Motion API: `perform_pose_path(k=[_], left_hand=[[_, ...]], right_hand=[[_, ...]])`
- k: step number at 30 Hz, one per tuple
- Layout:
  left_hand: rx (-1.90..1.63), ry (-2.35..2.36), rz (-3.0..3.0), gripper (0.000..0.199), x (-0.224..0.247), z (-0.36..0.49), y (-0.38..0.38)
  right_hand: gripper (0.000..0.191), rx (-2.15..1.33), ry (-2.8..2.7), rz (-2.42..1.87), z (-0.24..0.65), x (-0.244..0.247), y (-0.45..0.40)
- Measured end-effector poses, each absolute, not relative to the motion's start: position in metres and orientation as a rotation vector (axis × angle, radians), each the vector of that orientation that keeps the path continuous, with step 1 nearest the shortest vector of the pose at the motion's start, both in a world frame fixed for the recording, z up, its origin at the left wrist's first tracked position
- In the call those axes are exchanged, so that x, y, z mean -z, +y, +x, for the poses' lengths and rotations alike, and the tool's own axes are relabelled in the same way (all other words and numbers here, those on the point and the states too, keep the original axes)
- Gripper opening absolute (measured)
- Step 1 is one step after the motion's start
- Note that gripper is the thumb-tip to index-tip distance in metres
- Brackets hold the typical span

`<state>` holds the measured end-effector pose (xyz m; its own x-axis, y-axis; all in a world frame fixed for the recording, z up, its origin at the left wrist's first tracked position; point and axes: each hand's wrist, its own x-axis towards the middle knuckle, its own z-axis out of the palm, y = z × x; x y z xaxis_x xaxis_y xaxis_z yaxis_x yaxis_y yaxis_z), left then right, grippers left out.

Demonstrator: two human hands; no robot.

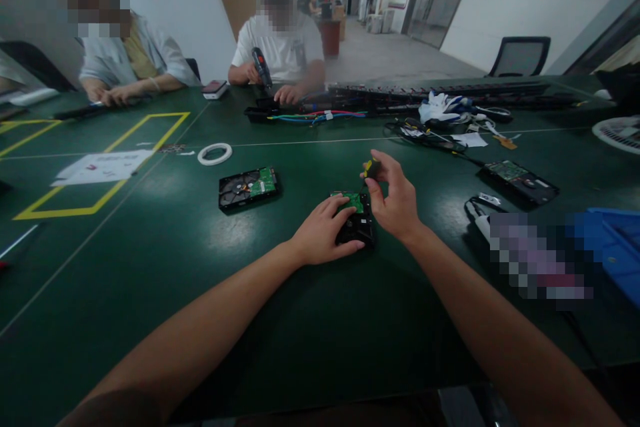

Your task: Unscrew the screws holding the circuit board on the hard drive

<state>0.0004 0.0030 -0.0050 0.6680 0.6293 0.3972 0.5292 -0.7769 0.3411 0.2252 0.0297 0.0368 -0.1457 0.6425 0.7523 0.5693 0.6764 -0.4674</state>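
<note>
A hard drive with a green circuit board (pixel 361 230) lies on the green table in front of me. My left hand (pixel 325 232) rests over its left side, fingers spread across the board and thumb along the near edge. Above the drive's far right corner, my right hand (pixel 393 197) pinches the yellow and black handle of a screwdriver (pixel 371 169), whose thin shaft points down at the board; whether the tip touches a screw is too small to tell. A second hard drive (pixel 249 188) lies to the left, and a third hard drive (pixel 520 181) to the right.
A white tape ring (pixel 215 154) and paper sheets (pixel 103 167) lie at the left. Cables (pixel 425 135), white gloves (pixel 440 109), a power strip (pixel 530 253) and a blue bin (pixel 615 247) are at the right. Across the table, one person holds a power drill (pixel 261 67); another sits farther left.
</note>
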Motion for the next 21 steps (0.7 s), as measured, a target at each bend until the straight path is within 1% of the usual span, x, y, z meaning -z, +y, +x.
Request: perform_pose_path(k=[4,12,21], left_hand=[[-0.747,0.939,2.685,0.081,0.0049,0.0003,0.0031],[-0.748,0.947,2.659,0.082,0.0062,0.0009,0.0029],[-0.716,0.967,2.682,0.08,0.0047,0.0009,0.0023]], right_hand=[[0.056,-0.172,-1.818,-0.932,0.2244,-0.0365,0.0291],[0.058,-0.031,-1.838,-0.949,0.2249,-0.0391,0.029],[0.055,-0.047,-1.821,-0.967,0.2243,-0.0431,0.0276]])
